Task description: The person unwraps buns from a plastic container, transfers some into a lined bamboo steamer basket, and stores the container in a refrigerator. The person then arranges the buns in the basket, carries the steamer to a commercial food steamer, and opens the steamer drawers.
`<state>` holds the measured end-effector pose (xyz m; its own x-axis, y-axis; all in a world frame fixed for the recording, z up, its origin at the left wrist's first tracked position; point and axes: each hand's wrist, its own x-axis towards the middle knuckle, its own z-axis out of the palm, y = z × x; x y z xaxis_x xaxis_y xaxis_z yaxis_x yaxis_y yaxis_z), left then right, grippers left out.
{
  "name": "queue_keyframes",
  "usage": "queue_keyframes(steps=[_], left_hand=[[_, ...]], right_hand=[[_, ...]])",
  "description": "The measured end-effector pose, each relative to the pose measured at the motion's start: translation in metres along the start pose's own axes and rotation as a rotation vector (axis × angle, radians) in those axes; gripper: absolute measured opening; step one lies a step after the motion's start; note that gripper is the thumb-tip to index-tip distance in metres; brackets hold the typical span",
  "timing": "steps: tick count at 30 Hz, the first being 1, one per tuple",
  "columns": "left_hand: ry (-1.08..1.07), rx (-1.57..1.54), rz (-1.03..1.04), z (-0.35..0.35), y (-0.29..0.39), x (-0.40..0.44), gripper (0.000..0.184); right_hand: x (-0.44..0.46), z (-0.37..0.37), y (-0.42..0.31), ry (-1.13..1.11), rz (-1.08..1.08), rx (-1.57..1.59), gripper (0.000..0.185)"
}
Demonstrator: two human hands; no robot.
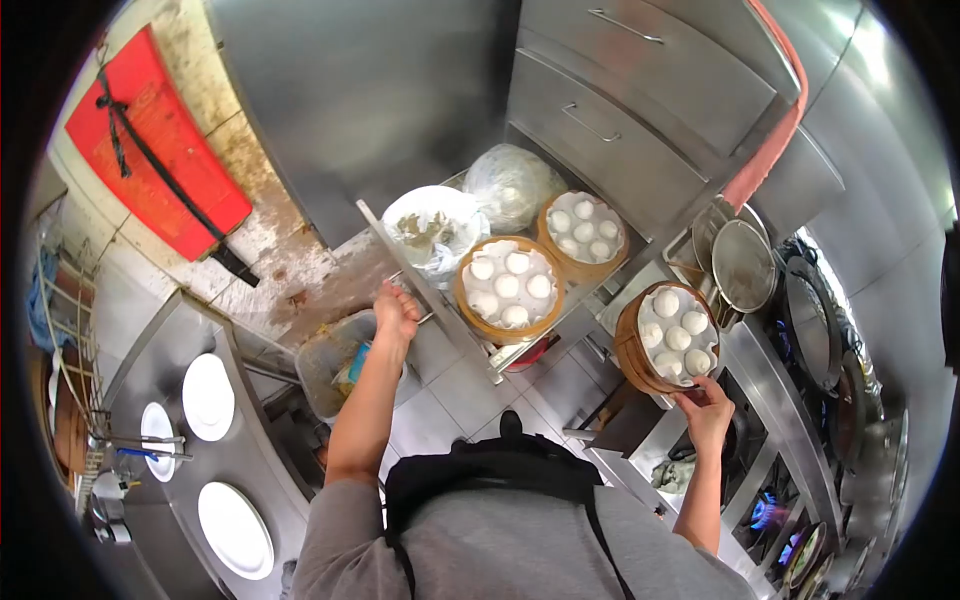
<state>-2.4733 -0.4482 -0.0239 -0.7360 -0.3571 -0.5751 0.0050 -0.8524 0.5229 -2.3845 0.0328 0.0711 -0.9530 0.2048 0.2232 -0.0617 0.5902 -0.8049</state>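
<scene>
My right hand (706, 412) grips the near rim of a bamboo steamer (632, 352) at the right, with several round white buns on paper inside. It looks like a stack of more than one tier. My left hand (397, 312) is closed around the handle (426, 318) on the front of a pulled-out steel drawer (440, 318). Inside the drawer sit a bamboo steamer of white buns (468, 313), another steamer of buns (618, 266) behind it, a white bowl (397, 207) with greenish contents, and a clear plastic bag (512, 185).
Gas burners with blue flame (764, 510) lie at the lower right, near pans (812, 320) and wire strainers (744, 265). White plates (236, 530) stand on the left counter (175, 500). A plastic tub (318, 375) is on the floor; a red board (160, 150) hangs upper left.
</scene>
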Motion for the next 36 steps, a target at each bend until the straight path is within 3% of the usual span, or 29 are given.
queue_keyframes(steps=[6,9,12,14,15,17,19,21,23,24,26,27,29,33,35,36], left_hand=[[-0.050,0.028,-0.039,-0.010,0.006,0.006,0.036],[0.024,0.210,0.016,0.000,0.007,-0.014,0.035],[-0.055,0.369,0.013,-0.011,0.015,-0.011,0.037],[0.114,0.575,0.295,-0.004,0.019,-0.016,0.038],[0.108,0.577,0.293,-0.013,0.023,0.007,0.038],[0.263,0.896,1.204,-0.026,0.030,0.072,0.035],[0.045,1.197,1.430,0.044,0.055,0.012,0.030],[-0.233,1.424,1.413,0.096,0.052,0.022,0.025],[-0.282,1.864,1.356,0.145,0.040,0.016,0.022],[-0.284,1.855,1.371,0.160,0.034,0.021,0.022],[-0.286,2.369,1.442,0.182,0.023,0.044,0.024],[-0.287,2.359,1.457,0.190,0.021,0.056,0.024],[-0.383,2.709,1.344,0.202,0.016,0.077,0.023],[-0.657,2.843,1.252,0.218,0.020,0.087,0.026],[-0.670,2.493,0.861,0.224,0.024,0.079,0.028],[-0.670,2.496,0.858,0.219,0.026,0.084,0.028]], right_hand=[[0.002,0.011,-0.013,-0.026,-0.036,-0.077,0.027],[0.001,0.007,-0.010,-0.024,-0.050,-0.034,0.028],[-0.001,0.007,-0.020,-0.030,-0.069,-0.015,0.028],[-0.001,0.000,-0.020,-0.025,-0.071,-0.012,0.028],[-0.001,0.000,-0.020,-0.021,-0.079,-0.005,0.028],[-0.001,0.000,-0.022,-0.012,-0.087,0.005,0.028],[-0.002,0.002,-0.029,-0.008,-0.048,0.044,0.027],[-0.003,0.003,-0.028,-0.009,-0.050,0.026,0.027],[-0.002,0.007,-0.031,0.002,-0.060,0.012,0.026],[-0.003,0.008,-0.034,-0.004,-0.078,0.008,0.026],[-0.004,0.011,-0.041,-0.016,-0.069,0.010,0.026],[-0.004,0.014,-0.039,-0.012,-0.056,0.030,0.026],[-0.002,0.014,-0.040,-0.016,-0.070,0.020,0.028],[-0.001,0.017,-0.033,-0.027,-0.036,0.040,0.028],[-0.002,0.010,-0.027,-0.023,-0.049,0.013,0.029],[-0.001,0.010,-0.027,-0.018,-0.069,-0.022,0.029]])
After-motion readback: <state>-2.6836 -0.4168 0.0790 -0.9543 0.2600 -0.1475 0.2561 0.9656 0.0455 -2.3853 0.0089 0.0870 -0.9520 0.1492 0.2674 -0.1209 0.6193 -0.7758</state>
